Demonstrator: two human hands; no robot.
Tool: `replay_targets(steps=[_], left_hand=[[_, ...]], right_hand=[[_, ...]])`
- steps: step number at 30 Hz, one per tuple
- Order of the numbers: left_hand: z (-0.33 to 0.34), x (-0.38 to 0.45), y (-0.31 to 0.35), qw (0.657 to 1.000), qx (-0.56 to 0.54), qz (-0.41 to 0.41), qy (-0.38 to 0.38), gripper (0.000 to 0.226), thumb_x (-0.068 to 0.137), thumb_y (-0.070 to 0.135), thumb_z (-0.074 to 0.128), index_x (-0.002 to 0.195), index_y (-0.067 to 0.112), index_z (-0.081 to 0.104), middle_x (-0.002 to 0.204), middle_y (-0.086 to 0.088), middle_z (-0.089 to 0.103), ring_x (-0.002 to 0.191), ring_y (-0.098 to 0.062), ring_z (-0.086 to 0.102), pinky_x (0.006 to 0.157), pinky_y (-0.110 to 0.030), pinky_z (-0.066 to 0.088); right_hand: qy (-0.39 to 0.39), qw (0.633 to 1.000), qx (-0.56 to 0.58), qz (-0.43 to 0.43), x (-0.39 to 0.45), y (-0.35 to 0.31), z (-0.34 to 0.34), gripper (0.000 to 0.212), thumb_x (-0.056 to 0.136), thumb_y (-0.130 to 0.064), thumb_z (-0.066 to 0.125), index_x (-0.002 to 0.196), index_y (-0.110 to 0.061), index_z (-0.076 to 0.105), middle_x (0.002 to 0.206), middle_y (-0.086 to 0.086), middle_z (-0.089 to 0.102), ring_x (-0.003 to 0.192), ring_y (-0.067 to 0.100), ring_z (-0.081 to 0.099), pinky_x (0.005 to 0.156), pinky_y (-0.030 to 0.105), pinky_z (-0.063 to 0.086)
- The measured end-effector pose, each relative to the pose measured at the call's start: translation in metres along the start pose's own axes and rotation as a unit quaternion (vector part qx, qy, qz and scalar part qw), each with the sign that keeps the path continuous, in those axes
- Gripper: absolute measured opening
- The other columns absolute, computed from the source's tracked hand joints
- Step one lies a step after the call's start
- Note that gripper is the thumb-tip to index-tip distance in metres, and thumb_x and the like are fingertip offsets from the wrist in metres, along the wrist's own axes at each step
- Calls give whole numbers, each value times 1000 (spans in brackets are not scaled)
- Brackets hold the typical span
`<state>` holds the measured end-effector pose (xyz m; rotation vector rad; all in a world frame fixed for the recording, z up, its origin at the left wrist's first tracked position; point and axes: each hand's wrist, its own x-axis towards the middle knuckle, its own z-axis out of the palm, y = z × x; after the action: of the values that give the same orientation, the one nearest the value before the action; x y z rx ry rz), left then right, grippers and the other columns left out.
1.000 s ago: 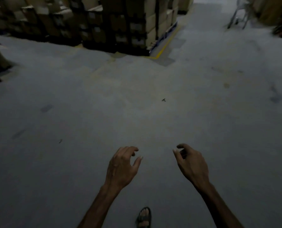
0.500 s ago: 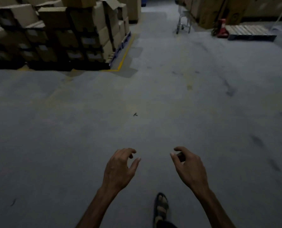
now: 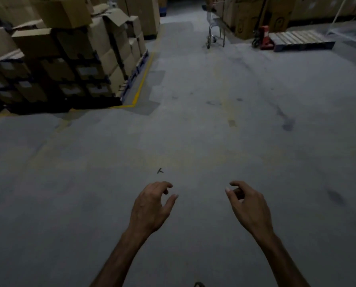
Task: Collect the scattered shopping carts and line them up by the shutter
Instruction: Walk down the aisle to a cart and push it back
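a: both hands out front over the floor, and neither grip has anything in it.

b: right, the left hand hangs palm down, fingers loosely curled, thumb apart from them, nothing between.

a: same on the other side. the right hand shows a loose curl, thumb and forefinger parted, holding air. the two hands are level with each other and apart.

b: bare forearms run down to the bottom edge, and there's a sliver of a sandal between them at the very bottom.

a: just ahead of the left hand, a small dark scrap lies on the grey concrete.

b: now the one that matters: a cart stands far up the aisle, upright on its wheels, well apart from both hands.

a: it's just beside a stack of boxes at the far right. next along sits a red pallet jack, touching a low wooden pallet.

b: on the left, tall piles of cartons on blue pallets, with a yellow line painted along their edge and turning at the corner.

a: dim light, dark scuffs across the floor on the right.
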<state>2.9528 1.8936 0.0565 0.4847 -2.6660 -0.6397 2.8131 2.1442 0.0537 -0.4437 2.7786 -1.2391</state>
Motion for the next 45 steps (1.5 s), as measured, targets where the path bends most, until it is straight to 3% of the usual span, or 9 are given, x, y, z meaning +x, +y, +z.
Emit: replay_targets(steps=[7,13,26,33,45], left_hand=[[45,114,-5,999,-27,-5,-17,29,99,49,71,120,28,69,99,16,65,90,-5,59,77,-28,53],[101,229,-28,998,-43,-1,-42,29,99,46,73,120,27,71,98,15,65,90,-7,59,78,-28,52],[171,566,-55,996,-62,27,-58,27,98,42,76,118,25,72,100,11,69,92,-10,60,79,-30,51],[223,710,-51,994,-66,48,-74,26,98,45,74,118,27,71,100,15,66,91,-7,59,77,-28,50],[333,1004,-35,995,-42,46,-73,27,98,45,74,118,27,71,99,14,66,90,-10,61,77,-35,55]], right_hand=[[-6,1000,-8,13,122,-2,3,31,100,-45,68,124,-26,73,93,-11,74,83,10,70,74,33,58],[-7,1000,-7,30,236,6,32,31,100,-49,65,124,-30,72,90,-19,68,84,5,68,77,38,61],[31,997,-10,69,539,-21,57,26,100,-48,65,120,-32,71,91,-17,72,83,7,69,75,37,59],[50,994,-6,97,675,7,53,28,102,-44,65,123,-27,71,91,-11,72,84,9,68,70,31,52],[54,996,3,72,1002,47,49,29,99,-49,66,121,-31,72,94,-10,76,84,14,71,74,38,60]])
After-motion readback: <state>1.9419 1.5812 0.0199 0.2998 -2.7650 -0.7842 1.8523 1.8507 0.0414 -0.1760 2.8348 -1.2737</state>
